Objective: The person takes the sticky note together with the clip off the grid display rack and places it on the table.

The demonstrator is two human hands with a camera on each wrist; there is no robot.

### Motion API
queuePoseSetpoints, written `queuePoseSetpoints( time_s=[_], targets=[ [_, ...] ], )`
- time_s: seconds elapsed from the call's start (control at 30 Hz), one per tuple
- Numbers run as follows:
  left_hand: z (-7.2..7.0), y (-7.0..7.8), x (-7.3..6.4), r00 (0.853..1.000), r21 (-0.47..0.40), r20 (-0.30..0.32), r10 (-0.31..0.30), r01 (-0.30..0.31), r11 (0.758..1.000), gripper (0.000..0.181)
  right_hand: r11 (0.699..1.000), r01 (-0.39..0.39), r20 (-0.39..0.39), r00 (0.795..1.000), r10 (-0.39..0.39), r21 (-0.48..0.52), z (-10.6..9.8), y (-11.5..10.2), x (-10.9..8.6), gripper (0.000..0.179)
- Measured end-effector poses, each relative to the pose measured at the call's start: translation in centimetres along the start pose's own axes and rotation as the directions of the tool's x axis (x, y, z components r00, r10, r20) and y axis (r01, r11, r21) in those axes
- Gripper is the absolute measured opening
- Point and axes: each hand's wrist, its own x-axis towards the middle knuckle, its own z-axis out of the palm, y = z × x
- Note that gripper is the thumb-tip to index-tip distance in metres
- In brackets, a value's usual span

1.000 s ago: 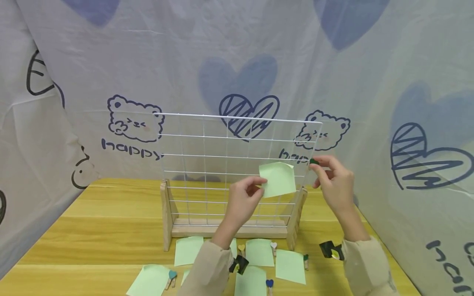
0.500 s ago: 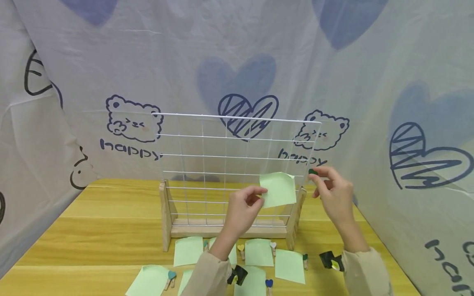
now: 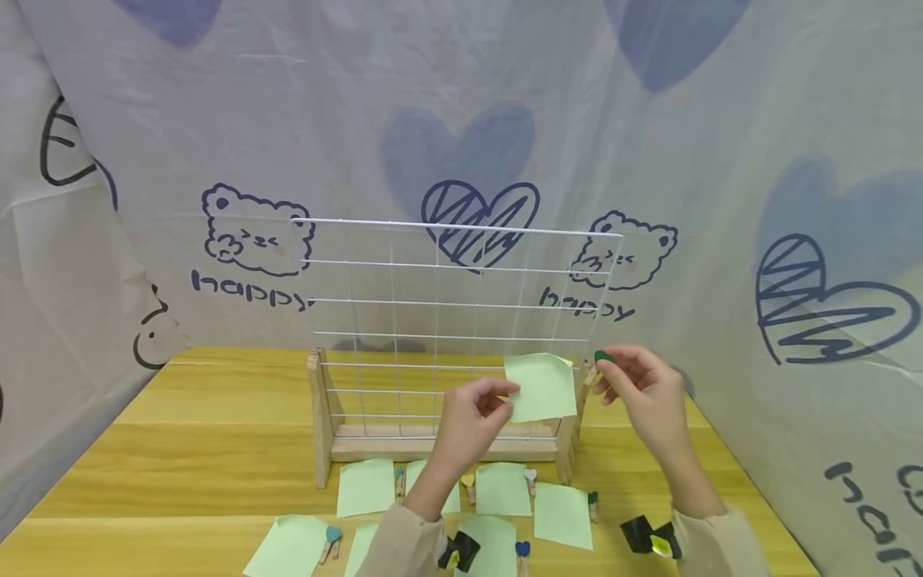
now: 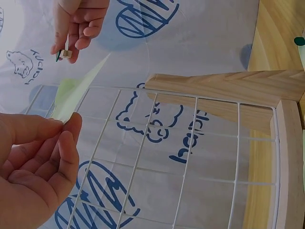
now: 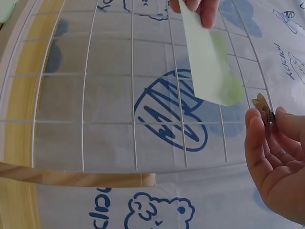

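My left hand (image 3: 472, 413) pinches the left edge of a pale green sticky note (image 3: 542, 388), which stands upright before the lower right of a white wire grid (image 3: 461, 304). In the left wrist view the note (image 4: 78, 93) appears nearly edge-on, between thumb and forefinger. To the right of the grid, my right hand (image 3: 649, 393) pinches a small wooden clothespin (image 3: 593, 373) topped with a green heart. The right wrist view shows this clothespin (image 5: 263, 109) between thumb and fingertips, apart from the note. Wooden feet (image 3: 321, 421) hold the grid up on the table.
Several green notes (image 3: 502, 490) lie on the wooden table (image 3: 180, 449) in front of the grid, with heart clothespins beside them, such as a teal one (image 3: 332, 541) and a blue one (image 3: 522, 553). A printed curtain (image 3: 346, 96) hangs behind and at both sides.
Both hands have moved down along the grid, the note and the green-heart clothespin going with them. Each hand keeps its pinch.
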Motion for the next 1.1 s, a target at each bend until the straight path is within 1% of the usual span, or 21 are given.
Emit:
queuePoseSetpoints(
  time_s=[0.23,0.4,0.43,0.57,0.6,0.67,0.73,0.8,0.83,0.97,1.03,1.1],
  targets=[
    [0.2,0.1,-0.6,0.998,0.001,0.025,-0.055,0.055,0.999,0.016,0.995,-0.061,0.026,0.998,0.059,0.079,-0.2,0.2,-1.0,0.013],
    [0.2,0.0,-0.9,0.997,0.005,0.032,-0.069,0.069,0.998,0.016,0.989,-0.086,0.035,0.996,0.083,0.117,-0.2,0.6,-1.7,0.014],
    [0.2,0.0,-1.0,0.997,0.005,0.033,-0.070,0.070,0.998,0.016,0.989,-0.085,0.038,0.996,0.081,0.124,-0.2,0.8,-1.9,0.014],
    [0.4,-0.3,-1.3,0.996,-0.010,0.040,-0.079,0.079,0.997,0.016,0.983,-0.035,0.061,0.998,0.025,0.179,-0.2,1.7,-2.4,0.012],
    [0.4,-0.3,-1.4,0.996,-0.013,0.040,-0.077,0.078,0.997,0.016,0.971,-0.005,0.076,0.997,-0.014,0.239,-0.3,4.2,-2.7,0.014],
    [0.5,-0.4,-1.5,0.996,-0.025,0.044,-0.080,0.082,0.996,0.016,0.965,0.003,0.084,0.996,-0.026,0.264,-0.3,4.5,-3.0,0.014],
    [0.6,-0.5,-1.6,0.996,-0.031,0.047,-0.081,0.083,0.996,0.016,0.964,-0.011,0.083,0.996,-0.012,0.267,-0.3,4.6,-3.3,0.014],
    [0.7,-0.5,-1.7,0.995,-0.036,0.049,-0.083,0.084,0.996,0.016,0.967,-0.043,0.080,0.996,0.024,0.251,-0.2,4.5,-3.6,0.014],
    [0.8,-0.5,-1.8,0.995,-0.039,0.051,-0.084,0.086,0.996,0.016,0.977,-0.079,0.065,0.996,0.068,0.199,-0.1,2.1,-3.6,0.012],
    [1.0,-0.7,-2.0,0.994,-0.043,0.057,-0.089,0.092,0.995,0.017,0.975,-0.153,0.052,0.988,0.147,0.160,0.0,1.7,-4.1,0.012],
    [1.1,-0.8,-2.2,0.993,-0.049,0.067,-0.096,0.099,0.994,0.017,0.974,-0.160,0.052,0.987,0.154,0.161,-0.1,1.8,-4.2,0.012],
    [1.2,-1.0,-2.3,0.992,-0.052,0.075,-0.101,0.105,0.993,0.017,0.976,-0.145,0.059,0.989,0.137,0.165,-0.2,2.2,-4.4,0.011]
  ],
)
